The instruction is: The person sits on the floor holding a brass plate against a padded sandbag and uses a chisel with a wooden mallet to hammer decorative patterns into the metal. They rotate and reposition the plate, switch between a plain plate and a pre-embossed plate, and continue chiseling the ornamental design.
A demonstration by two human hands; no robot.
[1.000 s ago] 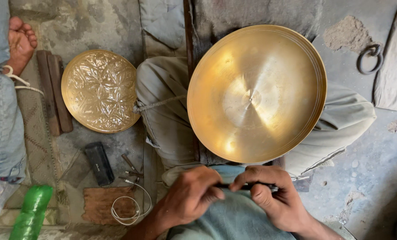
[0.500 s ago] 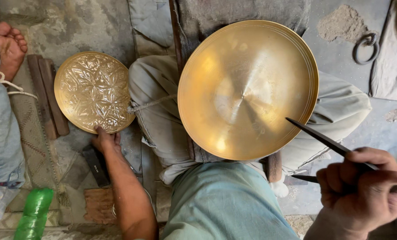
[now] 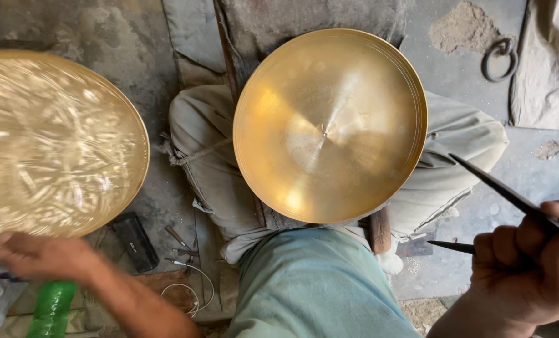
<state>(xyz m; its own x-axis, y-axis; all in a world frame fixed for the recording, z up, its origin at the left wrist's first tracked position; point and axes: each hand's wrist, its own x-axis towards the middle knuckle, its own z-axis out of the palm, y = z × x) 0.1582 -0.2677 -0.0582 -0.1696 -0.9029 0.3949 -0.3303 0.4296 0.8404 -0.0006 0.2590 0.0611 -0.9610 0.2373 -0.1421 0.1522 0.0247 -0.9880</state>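
Left hand (image 3: 38,256): fingers grip the blurred engraved brass plate (image 3: 54,144) at its lower rim.
Right hand (image 3: 529,263): fingers closed around dark metal dividers (image 3: 498,191).
Lap: plain brass dish (image 3: 329,125).

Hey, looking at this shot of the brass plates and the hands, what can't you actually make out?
Head view only:
- Engraved plate: motion blur smears its pattern; the left edge cuts it off.
- Left hand: blurred, so its grip on the plate's rim is unclear.
- Right hand: cut by the right edge; it covers the joint of the dark two-pointed tool.
- Small tools on the floor: too small to identify.
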